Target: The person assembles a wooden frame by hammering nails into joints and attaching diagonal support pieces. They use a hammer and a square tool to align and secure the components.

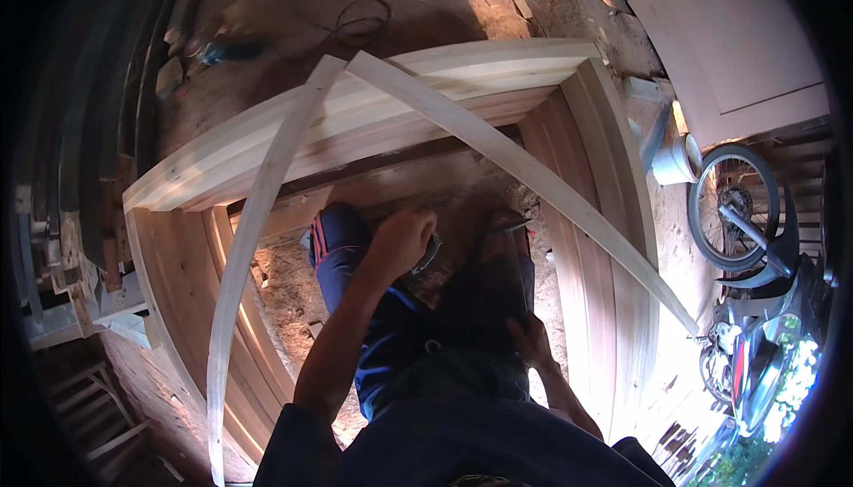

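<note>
My left hand (pixel 404 240) is raised over my left knee with its fingers curled closed. A thin greenish shape shows beside it, too dark to make out. My right hand (pixel 530 343) rests low against my right thigh, its fingers lost in shadow. Around my legs stands a large pale wooden frame (pixel 373 145) of thick planed boards, and I am inside its opening. Two long narrow wooden strips lie across its corners: the left strip (pixel 265 189) and the right strip (pixel 498 145). Their far ends nearly meet on the far board.
A bicycle wheel (pixel 734 207) and a white bucket (pixel 677 160) are beyond the frame on the right, near a large pale panel (pixel 730 47). Stacked dark timbers (pixel 115 158) line the left. A coiled cable (pixel 362 20) lies on the earthen floor at the far side.
</note>
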Available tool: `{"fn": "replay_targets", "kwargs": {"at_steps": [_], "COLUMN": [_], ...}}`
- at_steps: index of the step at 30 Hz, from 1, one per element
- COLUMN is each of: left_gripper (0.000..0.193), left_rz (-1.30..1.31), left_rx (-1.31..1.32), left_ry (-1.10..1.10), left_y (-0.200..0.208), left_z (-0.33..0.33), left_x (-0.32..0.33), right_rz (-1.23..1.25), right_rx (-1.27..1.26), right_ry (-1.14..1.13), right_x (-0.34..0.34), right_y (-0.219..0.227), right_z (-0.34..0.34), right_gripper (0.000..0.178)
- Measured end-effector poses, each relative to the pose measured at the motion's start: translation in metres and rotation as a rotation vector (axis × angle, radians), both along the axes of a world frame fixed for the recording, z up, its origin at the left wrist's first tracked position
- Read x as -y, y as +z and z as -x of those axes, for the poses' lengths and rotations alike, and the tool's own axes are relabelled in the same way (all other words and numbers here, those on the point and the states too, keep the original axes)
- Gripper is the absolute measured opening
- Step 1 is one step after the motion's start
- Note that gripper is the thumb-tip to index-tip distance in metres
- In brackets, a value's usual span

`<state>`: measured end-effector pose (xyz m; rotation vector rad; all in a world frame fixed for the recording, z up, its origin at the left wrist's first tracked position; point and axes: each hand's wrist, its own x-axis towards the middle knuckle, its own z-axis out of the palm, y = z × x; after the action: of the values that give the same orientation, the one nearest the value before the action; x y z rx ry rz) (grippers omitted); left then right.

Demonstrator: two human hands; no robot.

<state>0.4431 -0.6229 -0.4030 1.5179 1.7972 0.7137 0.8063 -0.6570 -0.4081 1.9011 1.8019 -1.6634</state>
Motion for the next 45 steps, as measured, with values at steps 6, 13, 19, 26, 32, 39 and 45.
{"fn": "replay_targets", "kwargs": {"at_steps": [6,13,19,26,32,39,45], "left_gripper": [0.018,0.029,0.025,0.02,0.016,0.013,0.003], "left_rz": [0.429,0.455,0.343,0.321,0.446,0.137,-0.133], "left_rx": [-0.303,-0.031,-0.146,-0.532,-0.547,0.471,1.172], "left_ry": [-0.231,0.072,-0.058,-0.263,-0.396,0.319,0.588], "left_y": [-0.129,-0.182,-0.194,-0.213,-0.158,-0.021,0.008], "left_z": [-0.039,-0.038,-0.032,-0.026,-0.02,0.018,0.018], "left_x": [-0.005,-0.019,-0.012,-0.014,-0.025,0.029,0.049], "right_rz": [-0.096,0.007,0.008,0.056,-0.063,-0.08,-0.006], "right_rx": [-0.11,-0.013,-0.052,-0.041,-0.103,-0.14,-0.186], "right_ry": [-0.053,-0.069,-0.036,-0.098,-0.052,-0.076,-0.106], "right_x": [-0.013,-0.019,-0.023,-0.022,-0.018,-0.015,-0.018], "right_y": [-0.042,-0.033,-0.018,-0.018,-0.029,-0.035,-0.026], "right_z": [-0.004,0.005,0.012,0.013,0.005,0.001,0.009], "right_gripper": [0.04,0.039,0.033,0.029,0.031,0.032,0.032]}}
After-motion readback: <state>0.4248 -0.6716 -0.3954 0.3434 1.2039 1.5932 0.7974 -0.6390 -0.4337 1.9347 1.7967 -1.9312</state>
